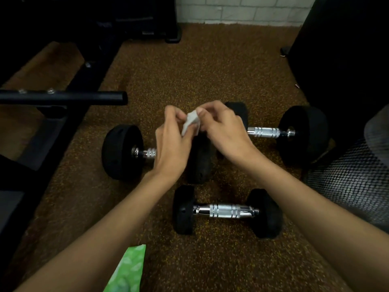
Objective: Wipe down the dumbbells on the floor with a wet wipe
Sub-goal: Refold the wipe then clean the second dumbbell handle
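Centrally, left hand (170, 144) and right hand (225, 131) fingers (174, 112) tight on wet wipe (190, 122) above dumbbells (225, 210); open floor (189, 66) beyond.

We see the left grip (170, 144) and right grip (223, 131) both pinching a crumpled white wet wipe (190, 121) over the left dumbbell (122, 152); the right dumbbell (303, 133) and near dumbbell (225, 211) lie on the floor (189, 70).
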`<state>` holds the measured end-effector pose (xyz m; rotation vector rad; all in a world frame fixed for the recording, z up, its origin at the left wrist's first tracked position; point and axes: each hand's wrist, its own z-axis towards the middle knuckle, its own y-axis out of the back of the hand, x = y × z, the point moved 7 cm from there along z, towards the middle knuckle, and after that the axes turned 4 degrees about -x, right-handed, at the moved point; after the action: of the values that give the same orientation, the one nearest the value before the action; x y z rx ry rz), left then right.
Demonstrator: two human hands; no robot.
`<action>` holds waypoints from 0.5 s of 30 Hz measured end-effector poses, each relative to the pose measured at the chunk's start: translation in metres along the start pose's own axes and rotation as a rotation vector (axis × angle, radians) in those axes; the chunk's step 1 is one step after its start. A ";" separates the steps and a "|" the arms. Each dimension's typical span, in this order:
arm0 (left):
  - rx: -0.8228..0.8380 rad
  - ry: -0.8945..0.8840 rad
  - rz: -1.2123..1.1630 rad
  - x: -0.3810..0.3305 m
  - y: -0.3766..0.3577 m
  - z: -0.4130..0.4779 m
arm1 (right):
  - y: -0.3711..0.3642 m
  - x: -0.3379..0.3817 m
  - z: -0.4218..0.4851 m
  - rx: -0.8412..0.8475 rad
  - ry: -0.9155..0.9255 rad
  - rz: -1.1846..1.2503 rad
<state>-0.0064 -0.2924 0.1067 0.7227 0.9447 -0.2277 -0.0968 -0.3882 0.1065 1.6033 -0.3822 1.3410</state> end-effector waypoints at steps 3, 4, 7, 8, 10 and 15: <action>-0.017 0.004 -0.091 -0.028 -0.029 0.016 | 0.027 -0.025 0.005 -0.076 -0.306 0.394; 0.001 0.005 -0.119 -0.036 -0.040 0.019 | 0.035 -0.030 0.005 -0.080 -0.368 0.512; 0.120 -0.006 -0.201 -0.055 -0.075 0.025 | 0.062 -0.041 0.006 -0.092 -0.422 0.778; 0.190 -0.020 -0.215 -0.061 -0.088 0.026 | 0.072 -0.045 0.007 -0.114 -0.420 0.837; 0.363 -0.048 -0.221 -0.069 -0.113 0.025 | 0.091 -0.060 0.011 -0.190 -0.417 0.895; 0.412 -0.037 -0.015 -0.049 -0.143 0.036 | 0.137 -0.109 0.021 -0.455 -0.411 0.477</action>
<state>-0.0792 -0.4288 0.0933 1.0854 0.8772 -0.4557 -0.2241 -0.5069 0.0767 1.4323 -1.2895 1.1353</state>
